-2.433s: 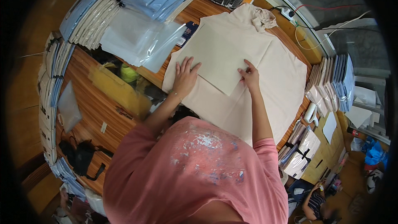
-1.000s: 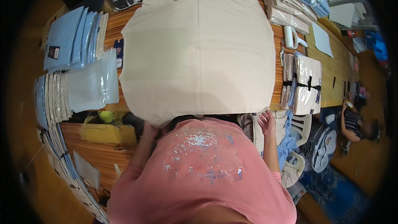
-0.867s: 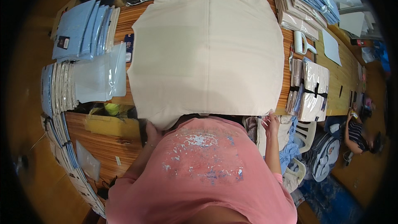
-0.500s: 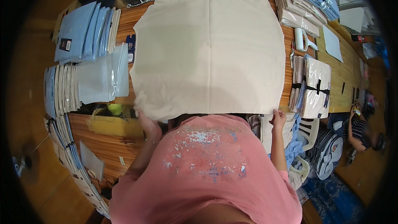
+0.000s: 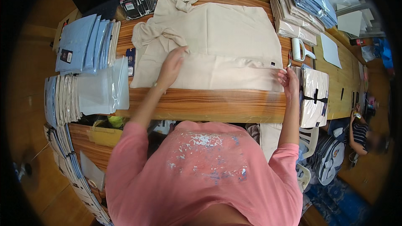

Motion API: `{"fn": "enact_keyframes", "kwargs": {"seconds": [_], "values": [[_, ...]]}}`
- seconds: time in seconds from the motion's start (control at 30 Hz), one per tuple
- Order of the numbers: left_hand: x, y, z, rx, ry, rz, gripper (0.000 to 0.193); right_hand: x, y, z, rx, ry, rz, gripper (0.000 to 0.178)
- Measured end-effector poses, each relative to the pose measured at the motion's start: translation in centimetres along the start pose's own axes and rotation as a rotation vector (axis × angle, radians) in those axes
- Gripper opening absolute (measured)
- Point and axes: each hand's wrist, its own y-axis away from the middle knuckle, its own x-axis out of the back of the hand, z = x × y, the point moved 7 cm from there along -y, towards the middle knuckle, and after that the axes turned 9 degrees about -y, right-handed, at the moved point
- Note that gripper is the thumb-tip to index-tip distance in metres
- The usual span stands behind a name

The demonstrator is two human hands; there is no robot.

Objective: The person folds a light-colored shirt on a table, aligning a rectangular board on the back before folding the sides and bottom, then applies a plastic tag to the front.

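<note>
A beige shirt (image 5: 238, 29) lies spread on the striped wooden table, with its near part turned up in a wide band across it. One bunched sleeve lies at the far left and another over the left side. My left hand (image 5: 171, 69) is closed on the top edge of the folded band, beside the nearer bunched sleeve. At the band's right end my right hand (image 5: 289, 83) has its fingers curled in at the fabric corner. A small dark label shows close to that hand.
Blue folded shirts (image 5: 77, 44) and clear plastic bags (image 5: 100, 90) stand at the left. To the right are a white lint roller (image 5: 298, 50), a strapped bundle of packed shirts (image 5: 314, 100) and taller stacks behind. Another person (image 5: 360, 132) sits far right.
The shirt's near edge has been lifted away from me and folded over. Both hands have moved forward with it, and a strip of table now shows in front.
</note>
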Motion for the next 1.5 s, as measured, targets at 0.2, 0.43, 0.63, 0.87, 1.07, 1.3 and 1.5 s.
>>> {"fn": "enact_keyframes", "kwargs": {"seconds": [0.2, 0.43, 0.63, 0.87, 1.07, 1.3, 1.5], "values": [[-5.5, -4.6, -3.2, -0.153, -0.377, -0.461, 0.035, -2.7, -1.5, -2.4, -0.026, 0.094, -0.113, 0.026], [-6.4, -3.9, -4.2, -0.13, -0.3, -0.336, 0.025, 0.1, -5.0, 1.3, 0.301, 0.402, 0.039, 0.036], [-6.2, -3.9, -2.9, -0.255, -0.393, -0.251, 0.023, -4.2, -1.2, 4.8, 0.726, 1.578, 0.107, 0.059], [-5.6, 4.1, -0.8, -0.239, -0.425, -0.279, 0.024, 1.0, 7.4, 8.4, 0.575, 1.58, 0.06, 0.061], [-1.1, 5.8, -1.7, 0.113, 0.067, -0.24, 0.025, -15.1, 9.5, 3.2, 0.811, 0.95, -0.254, 0.047], [8.0, 11.4, -7.2, 0.216, -0.285, 0.117, 0.028, -48.5, 14.5, 15.4, 0.666, 0.693, -1.114, 0.027], [6.7, 12.3, -9.3, 0.274, -0.265, 0.052, 0.052, -54.7, 7.4, 25.1, 0.679, 1.554, -0.8, 0.047]]}}
